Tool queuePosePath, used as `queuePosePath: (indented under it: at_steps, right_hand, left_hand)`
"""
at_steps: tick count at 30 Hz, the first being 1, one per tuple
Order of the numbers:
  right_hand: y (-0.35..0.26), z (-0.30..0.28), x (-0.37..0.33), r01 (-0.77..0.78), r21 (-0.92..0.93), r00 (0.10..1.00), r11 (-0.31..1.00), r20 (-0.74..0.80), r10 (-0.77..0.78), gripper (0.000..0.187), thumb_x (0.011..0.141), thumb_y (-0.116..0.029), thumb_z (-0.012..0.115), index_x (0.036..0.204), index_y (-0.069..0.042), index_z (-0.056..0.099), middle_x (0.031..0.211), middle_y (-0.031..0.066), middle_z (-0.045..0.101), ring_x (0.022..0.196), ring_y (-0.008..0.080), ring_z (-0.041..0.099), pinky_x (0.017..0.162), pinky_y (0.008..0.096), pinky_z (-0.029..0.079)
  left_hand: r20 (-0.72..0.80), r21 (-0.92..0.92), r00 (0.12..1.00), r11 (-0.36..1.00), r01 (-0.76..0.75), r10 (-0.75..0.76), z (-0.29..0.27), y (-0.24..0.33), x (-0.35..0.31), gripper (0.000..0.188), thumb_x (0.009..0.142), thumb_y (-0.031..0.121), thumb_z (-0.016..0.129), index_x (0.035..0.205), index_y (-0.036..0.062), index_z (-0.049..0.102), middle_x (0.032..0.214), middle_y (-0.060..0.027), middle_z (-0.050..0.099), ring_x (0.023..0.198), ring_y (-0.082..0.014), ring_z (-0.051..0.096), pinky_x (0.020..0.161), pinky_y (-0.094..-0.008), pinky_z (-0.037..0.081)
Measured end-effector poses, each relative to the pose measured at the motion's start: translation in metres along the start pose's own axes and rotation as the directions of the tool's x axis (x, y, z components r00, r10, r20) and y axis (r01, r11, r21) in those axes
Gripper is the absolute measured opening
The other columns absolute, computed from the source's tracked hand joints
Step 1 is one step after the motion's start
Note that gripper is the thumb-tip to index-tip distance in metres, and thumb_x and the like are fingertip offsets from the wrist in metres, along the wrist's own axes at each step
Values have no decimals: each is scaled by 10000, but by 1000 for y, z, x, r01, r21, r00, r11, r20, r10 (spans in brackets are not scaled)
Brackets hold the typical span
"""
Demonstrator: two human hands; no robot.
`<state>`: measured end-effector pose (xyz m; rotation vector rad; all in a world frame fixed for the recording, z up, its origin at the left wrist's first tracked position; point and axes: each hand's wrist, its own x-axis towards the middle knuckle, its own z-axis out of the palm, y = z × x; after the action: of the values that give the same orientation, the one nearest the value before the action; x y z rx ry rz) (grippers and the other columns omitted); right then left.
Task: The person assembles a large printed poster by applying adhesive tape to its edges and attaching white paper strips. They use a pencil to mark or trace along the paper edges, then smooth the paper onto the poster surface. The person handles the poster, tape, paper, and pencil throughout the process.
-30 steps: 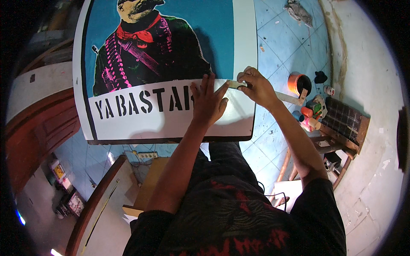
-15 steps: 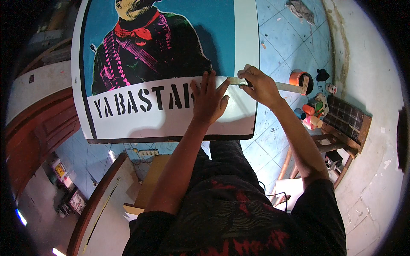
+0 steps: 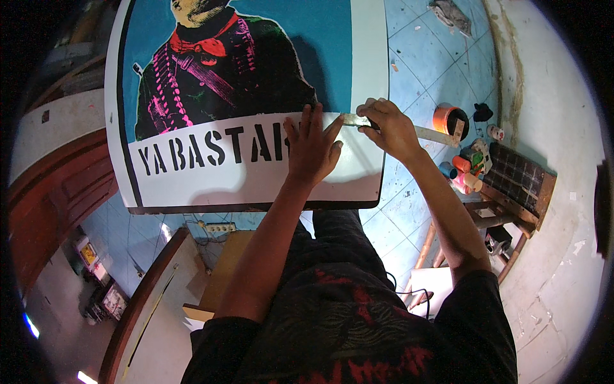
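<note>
At eleven o'clock, a painted panel [image 3: 361, 176] lies under the flat, spread left hand [image 3: 310, 148], which grips nothing and seemingly steadies it, while at two o'clock the right hand [image 3: 389, 127] closely pinches a metal ruler [image 3: 435, 135] jutting toward three.

Orange bucket [image 3: 441, 120] on blue tiles [image 3: 407, 80]

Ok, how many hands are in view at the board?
2: the left hand lies spread on the printed board, over the lettering's right end; the right hand is at the metal strip, near the board's right edge. No others show.
</note>
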<state>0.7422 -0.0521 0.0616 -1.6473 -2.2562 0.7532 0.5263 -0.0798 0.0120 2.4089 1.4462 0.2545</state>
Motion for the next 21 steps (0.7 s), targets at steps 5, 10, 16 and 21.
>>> queuePosePath:
  at_steps: [5,10,16,21]
  right_hand:
    - [-4,-2,-1,20,-4,999,1000,-28,-20,332,762,-127,757,1073,-85,646,1013,53,618,973,273,604,822,393,529]
    - [-2,6,-6,36,-40,994,999,-100,-40,329,771,-132,752,1083,-81,662,1052,62,640,993,270,609,835,385,529]
    - [-3,13,-11,-7,-127,992,992,-127,-9,328,768,-135,755,1090,-113,697,1097,26,664,1050,229,613,964,432,473]
    - [4,19,-13,33,-199,988,979,-144,-63,300,824,-155,712,1118,-153,653,1081,13,609,1098,212,560,1089,528,338]
  left_hand:
    - [3,4,1000,1000,0,0,-3,1,1,674,862,337,687,1469,280,400,1489,-242,343,1417,-440,291,1070,-744,181]
    - [-4,29,1000,1000,-8,8,-3,2,2,660,865,339,680,1463,276,409,1459,-239,367,1404,-439,305,1062,-741,194]
    - [-9,33,1000,999,-10,10,-3,2,1,664,865,355,678,1466,279,406,1467,-233,353,1409,-435,293,1067,-737,189]
    - [-4,62,1000,998,-17,17,-1,2,1,667,870,378,678,1470,273,404,1477,-224,342,1410,-440,288,1069,-736,189]
